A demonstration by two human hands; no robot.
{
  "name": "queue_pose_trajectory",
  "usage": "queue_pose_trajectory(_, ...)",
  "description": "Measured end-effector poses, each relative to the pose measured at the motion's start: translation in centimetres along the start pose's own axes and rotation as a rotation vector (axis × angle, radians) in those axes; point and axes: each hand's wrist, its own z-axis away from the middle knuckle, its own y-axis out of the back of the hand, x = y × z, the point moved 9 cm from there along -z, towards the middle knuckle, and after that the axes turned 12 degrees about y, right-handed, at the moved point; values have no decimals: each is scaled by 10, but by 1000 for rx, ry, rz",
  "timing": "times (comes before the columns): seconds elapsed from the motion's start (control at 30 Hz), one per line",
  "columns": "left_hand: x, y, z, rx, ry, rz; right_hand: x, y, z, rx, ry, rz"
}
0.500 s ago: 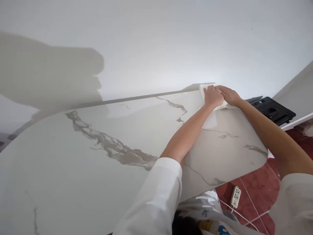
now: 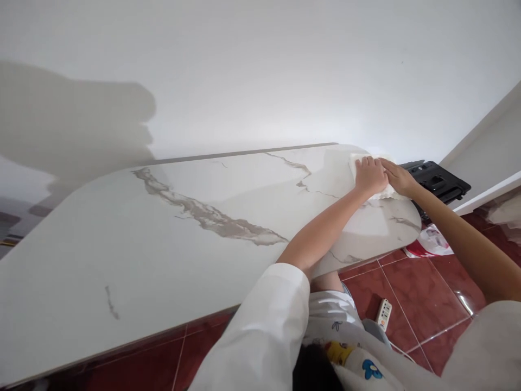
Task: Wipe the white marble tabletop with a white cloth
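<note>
Where the bench ends rightward: a white cloth is pressed flat.
Left hand: fingers laid flat on cloth, released.
Right hand: likewise.

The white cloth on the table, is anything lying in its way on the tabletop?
Nothing visible does. Both hands, left hand and right hand, press flat on the white cloth at the marble table's far right corner. The tabletop beside it shows only grey veins, no objects.
</note>
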Motion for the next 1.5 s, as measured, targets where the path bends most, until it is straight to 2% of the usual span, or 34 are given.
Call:
queue_pose_trajectory(0.3,31,5,58,-6,-72,6,-32,20,65,22,-21,30)
queue_pose_trajectory(0.5,42,10,88,5,-123,30,-51,28,94,18,-58,86)
queue_pose_trajectory(0.67,36,19,105,-21,-127,21,-76,32,97,6,-72,174)
queue_pose_trajectory(0.83,12,31,121,-51,-115,-3,-111,23,89,-33,-79,207)
queue_pose_trajectory(1.0,-36,49,138,-79,-85,-59,-161,5,67,49,3,108)
queue_pose_trajectory(1.17,-111,84,163,-81,3,-140,-230,-29,26,68,96,36)
queue_pose_trajectory(1.3,-183,122,193,-60,112,-209,-308,-59,-11,75,189,-52)
queue_pose_trajectory(1.4,-239,149,223,-57,211,-254,-380,-76,-33,103,324,-113)
queue_pose_trajectory(1.5,-292,178,258,-10,309,-294,-446,-93,-49,68,372,-129)
